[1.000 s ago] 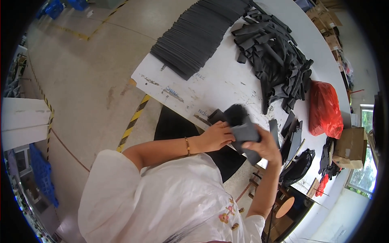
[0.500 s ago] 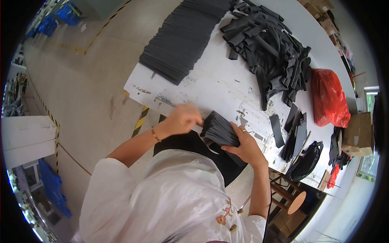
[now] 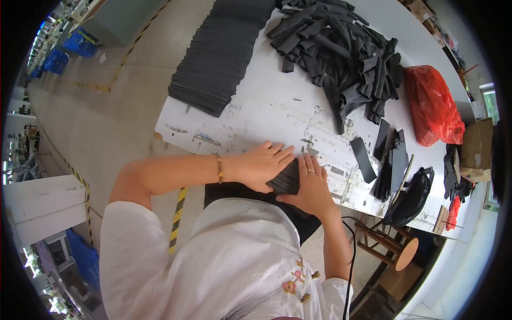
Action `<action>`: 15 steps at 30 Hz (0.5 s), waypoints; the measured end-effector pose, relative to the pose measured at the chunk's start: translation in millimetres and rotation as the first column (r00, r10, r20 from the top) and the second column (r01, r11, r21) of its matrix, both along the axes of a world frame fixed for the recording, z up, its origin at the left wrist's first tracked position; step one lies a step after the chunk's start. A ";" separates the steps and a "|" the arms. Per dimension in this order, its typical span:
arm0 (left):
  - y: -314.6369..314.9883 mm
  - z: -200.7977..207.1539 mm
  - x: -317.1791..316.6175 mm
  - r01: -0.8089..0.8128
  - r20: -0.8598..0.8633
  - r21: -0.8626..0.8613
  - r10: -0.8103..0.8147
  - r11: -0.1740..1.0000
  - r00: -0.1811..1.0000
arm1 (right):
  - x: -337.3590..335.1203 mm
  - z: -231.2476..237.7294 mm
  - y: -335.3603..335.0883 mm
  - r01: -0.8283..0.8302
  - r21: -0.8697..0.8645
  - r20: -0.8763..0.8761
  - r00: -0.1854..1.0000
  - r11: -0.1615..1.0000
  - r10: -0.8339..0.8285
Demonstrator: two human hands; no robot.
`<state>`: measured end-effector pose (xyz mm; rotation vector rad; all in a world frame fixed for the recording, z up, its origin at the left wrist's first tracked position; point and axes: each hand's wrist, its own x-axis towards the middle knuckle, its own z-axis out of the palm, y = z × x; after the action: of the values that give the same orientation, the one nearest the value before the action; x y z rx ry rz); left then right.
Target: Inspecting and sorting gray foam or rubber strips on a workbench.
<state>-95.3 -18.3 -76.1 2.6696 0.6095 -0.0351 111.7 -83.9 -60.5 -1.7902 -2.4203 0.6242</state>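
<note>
The bundle of dark strips (image 3: 287,180) lies between the person's hands at the near edge of the counter (image 3: 256,125), just in front of the torso; its underside is hidden, so whether it rests fully on the counter cannot be told. The left hand (image 3: 261,164), a blur off the bundle's left end half a second ago, has now come over that end, fingers stretched out along the far side and thumb near the body. The right hand (image 3: 312,186) has stayed on the right end, thumb apart from the fingers. So the grip is full on both sides, the bundle clasped between the two hands and partly covered by them; the work seems to have passed from one-handed steadying to pressing the strips together. Beyond, the long row of dark strips (image 3: 221,58) and the tangled pile of loose strips (image 3: 346,53) look unaltered, shifted in view only as the head turned. Flat dark pieces (image 3: 364,160) and a red plastic bag (image 3: 433,106) lie farther right, untouched.
</note>
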 end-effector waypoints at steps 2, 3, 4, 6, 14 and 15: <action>1.2 1.5 1.4 0.046 -0.029 0.080 -0.043 0.996 0.999 | 1.5 -0.3 -1.3 -0.062 -0.047 0.052 0.997 0.997 0.064; 3.2 4.0 3.5 0.047 -0.033 0.093 -0.044 0.995 0.998 | 1.3 0.4 -1.5 -0.061 -0.034 0.049 0.997 0.998 0.063; 5.1 6.6 6.6 0.043 -0.057 0.011 -0.042 0.999 0.997 | 0.8 1.2 -1.8 -0.055 -0.048 0.051 0.997 0.997 0.057; 5.2 9.6 13.3 0.031 -0.086 -0.057 -0.035 0.998 0.996 | -2.1 2.1 -3.4 -0.054 -0.049 0.047 0.997 0.997 0.056; 6.8 -6.8 18.0 -0.047 -0.028 -0.006 0.047 0.999 0.999 | -5.8 -1.7 -8.6 0.012 0.020 0.091 0.996 1.000 -0.013; 6.1 -10.7 17.1 -0.041 -0.026 -0.006 0.041 0.999 0.999 | -6.3 -1.4 -6.4 0.027 -0.013 0.052 0.998 1.000 -0.026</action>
<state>-78.2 -12.3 -86.8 2.6532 0.6712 -0.0599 105.4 -90.4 -61.9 -1.8638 -2.4264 0.6009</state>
